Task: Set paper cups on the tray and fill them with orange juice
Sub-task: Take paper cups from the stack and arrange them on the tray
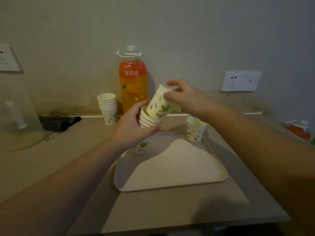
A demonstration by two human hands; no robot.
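Over the tray (170, 184), the left hand (134, 126) grips a stack of cups (148, 120) while the right hand (184, 97) pinches the top cup (158, 104), tilted, half out. One cup (195, 132) stands on the tray's far corner; the juice bottle (133, 79) stands by the wall.

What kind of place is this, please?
Probably a home or a simple room, at a counter against a plain wall. Wall sockets, a large orange juice bottle and stacked paper cups beside a tray suggest a domestic setting.
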